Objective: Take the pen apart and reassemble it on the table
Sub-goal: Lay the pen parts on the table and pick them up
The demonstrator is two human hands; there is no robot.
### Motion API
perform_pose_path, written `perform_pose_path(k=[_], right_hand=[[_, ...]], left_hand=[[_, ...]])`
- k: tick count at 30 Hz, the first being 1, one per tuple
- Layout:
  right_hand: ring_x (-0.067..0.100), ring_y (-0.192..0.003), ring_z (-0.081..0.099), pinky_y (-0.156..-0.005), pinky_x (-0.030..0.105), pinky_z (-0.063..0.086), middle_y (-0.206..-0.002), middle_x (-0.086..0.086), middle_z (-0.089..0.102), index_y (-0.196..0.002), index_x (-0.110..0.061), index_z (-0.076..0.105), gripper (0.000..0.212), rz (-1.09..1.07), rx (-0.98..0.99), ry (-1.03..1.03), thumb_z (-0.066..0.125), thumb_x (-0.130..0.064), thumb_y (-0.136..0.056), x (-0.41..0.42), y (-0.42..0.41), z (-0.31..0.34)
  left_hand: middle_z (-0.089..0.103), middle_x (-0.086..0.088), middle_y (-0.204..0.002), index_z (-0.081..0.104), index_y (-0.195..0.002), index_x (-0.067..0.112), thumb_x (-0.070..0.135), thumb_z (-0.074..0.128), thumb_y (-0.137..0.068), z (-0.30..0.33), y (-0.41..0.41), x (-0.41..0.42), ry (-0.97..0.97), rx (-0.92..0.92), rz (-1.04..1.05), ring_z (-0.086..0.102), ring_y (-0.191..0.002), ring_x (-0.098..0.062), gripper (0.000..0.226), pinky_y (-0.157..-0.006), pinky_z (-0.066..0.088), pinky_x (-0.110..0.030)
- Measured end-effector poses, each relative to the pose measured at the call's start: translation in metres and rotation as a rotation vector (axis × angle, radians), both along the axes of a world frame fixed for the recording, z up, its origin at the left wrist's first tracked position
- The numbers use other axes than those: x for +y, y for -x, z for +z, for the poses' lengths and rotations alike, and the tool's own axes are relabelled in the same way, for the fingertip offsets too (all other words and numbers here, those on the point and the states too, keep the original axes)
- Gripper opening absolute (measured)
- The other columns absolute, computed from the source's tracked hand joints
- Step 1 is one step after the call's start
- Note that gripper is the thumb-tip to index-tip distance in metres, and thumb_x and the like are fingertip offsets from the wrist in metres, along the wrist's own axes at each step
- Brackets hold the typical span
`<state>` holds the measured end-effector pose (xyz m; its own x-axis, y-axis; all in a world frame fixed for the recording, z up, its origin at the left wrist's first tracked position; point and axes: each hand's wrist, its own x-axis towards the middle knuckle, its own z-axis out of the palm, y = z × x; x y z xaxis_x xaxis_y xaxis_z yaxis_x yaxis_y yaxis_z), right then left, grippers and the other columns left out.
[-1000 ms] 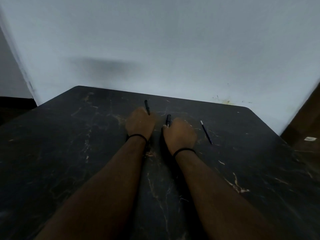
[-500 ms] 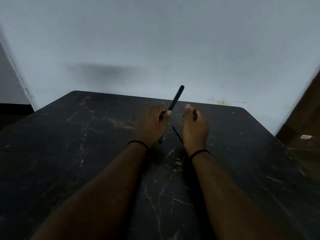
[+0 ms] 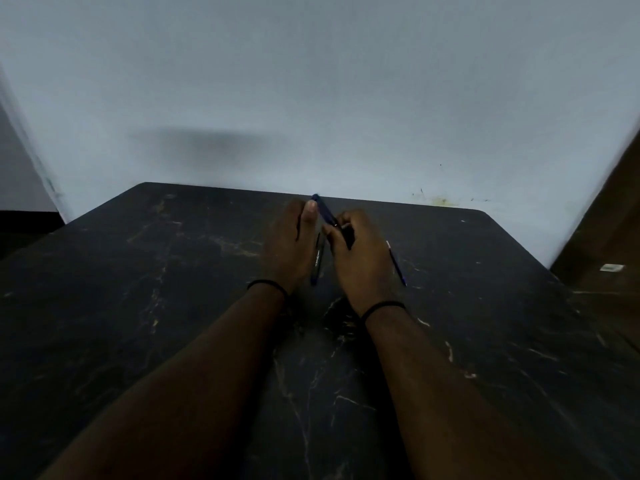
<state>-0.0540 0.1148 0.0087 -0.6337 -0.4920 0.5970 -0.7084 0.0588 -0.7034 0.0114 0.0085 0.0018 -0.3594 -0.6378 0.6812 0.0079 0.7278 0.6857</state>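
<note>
A: Gripping check — right hand [image 3: 360,258] is pinching the pen cap [image 3: 325,211]; left hand [image 3: 289,244] is lying loose, fingers extended, holding nothing.

B: Barrel [image 3: 318,261] is lying between the hands, refill [image 3: 396,263] beside — likely staged on the worktop [image 3: 138,306] for reassembly.

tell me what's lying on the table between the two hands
In the head view, a dark pen barrel with white lettering lies on the black marbled table between them.
</note>
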Motion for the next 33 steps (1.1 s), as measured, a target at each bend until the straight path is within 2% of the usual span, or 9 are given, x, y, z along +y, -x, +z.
perform_pose_path(k=[2,6,10,12,16,18,24,27,33], right_hand=[[0.013,-0.075,0.057,-0.058,0.016,0.039,-0.086,-0.002,0.064,-0.096,-0.019,0.056,0.015,0.033,0.052,-0.055,0.065,-0.031,-0.095,0.002,-0.004,0.001],[0.009,-0.075,0.057,-0.059,0.016,0.041,-0.087,-0.005,0.064,-0.101,-0.021,0.059,0.016,0.094,0.076,-0.152,0.063,-0.036,-0.095,0.003,-0.005,-0.001],[0.014,-0.076,0.058,-0.063,0.031,0.043,-0.087,-0.002,0.064,-0.104,-0.021,0.065,0.021,0.114,0.104,-0.252,0.053,-0.037,-0.100,-0.009,-0.002,-0.005],[0.018,-0.076,0.058,-0.065,0.033,0.043,-0.085,0.000,0.063,-0.101,-0.020,0.065,0.023,0.092,0.129,-0.286,0.049,-0.035,-0.102,-0.014,0.000,-0.008],[0.020,-0.075,0.059,-0.066,0.035,0.047,-0.082,0.000,0.063,-0.090,-0.020,0.062,0.023,0.038,0.131,-0.300,0.050,-0.037,-0.100,-0.016,-0.001,-0.010],[0.019,-0.074,0.059,-0.065,0.035,0.046,-0.081,-0.001,0.063,-0.088,-0.021,0.061,0.024,0.013,0.141,-0.341,0.050,-0.039,-0.099,-0.016,-0.003,-0.009],[0.015,-0.063,0.048,-0.055,0.032,0.033,-0.069,-0.005,0.050,-0.081,-0.019,0.054,0.028,-0.001,0.199,-0.379,0.049,-0.039,-0.100,-0.014,-0.012,-0.004],[0.011,-0.055,0.039,-0.049,0.030,0.024,-0.062,-0.006,0.044,-0.075,-0.022,0.051,0.034,-0.043,0.221,-0.400,0.048,-0.045,-0.100,-0.015,-0.015,-0.002],[0.011,-0.058,0.051,-0.050,0.029,0.031,-0.065,-0.003,0.055,-0.077,-0.021,0.058,0.047,-0.010,0.175,-0.380,0.042,-0.059,-0.099,-0.011,-0.010,-0.006]], left_hand=[[0.047,0.008,-0.066,0.050,-0.079,0.019,0.056,0.027,-0.099,0.000,-0.002,-0.003,-0.027,0.028,0.010,0.046,-0.060,-0.004,0.048,-0.059,0.039,-0.033],[0.044,0.006,-0.063,0.046,-0.072,0.017,0.044,0.035,-0.102,0.000,-0.001,-0.008,-0.080,0.020,0.035,0.043,-0.057,-0.011,0.042,-0.058,0.037,-0.033],[0.041,0.008,-0.061,0.039,-0.066,0.029,0.036,0.037,-0.104,-0.002,-0.002,-0.012,-0.078,0.013,0.077,0.039,-0.053,-0.003,0.039,-0.054,0.030,-0.026],[0.041,0.008,-0.061,0.038,-0.065,0.031,0.037,0.037,-0.105,-0.002,-0.003,-0.013,-0.072,-0.002,0.089,0.040,-0.053,-0.002,0.040,-0.052,0.030,-0.026],[0.042,0.006,-0.058,0.043,-0.062,0.023,0.052,0.041,-0.097,-0.003,-0.003,-0.014,-0.092,-0.041,0.085,0.038,-0.051,-0.005,0.046,-0.052,0.032,-0.028],[0.041,0.004,-0.055,0.045,-0.060,0.017,0.056,0.042,-0.095,-0.004,-0.002,-0.015,-0.104,-0.062,0.075,0.037,-0.048,-0.005,0.053,-0.047,0.029,-0.020],[0.034,0.002,-0.053,0.032,-0.055,0.021,0.021,0.045,-0.102,0.001,-0.003,-0.015,-0.158,0.016,0.079,0.031,-0.051,-0.011,0.049,-0.054,0.026,-0.031],[0.032,0.003,-0.053,0.030,-0.055,0.023,0.016,0.044,-0.102,0.003,-0.004,-0.014,-0.182,0.058,0.077,0.031,-0.052,-0.011,0.049,-0.055,0.026,-0.032],[0.032,0.007,-0.055,0.034,-0.058,0.027,0.020,0.041,-0.104,0.005,-0.010,-0.016,-0.153,0.089,0.096,0.032,-0.049,-0.004,0.047,-0.049,0.027,-0.023]])
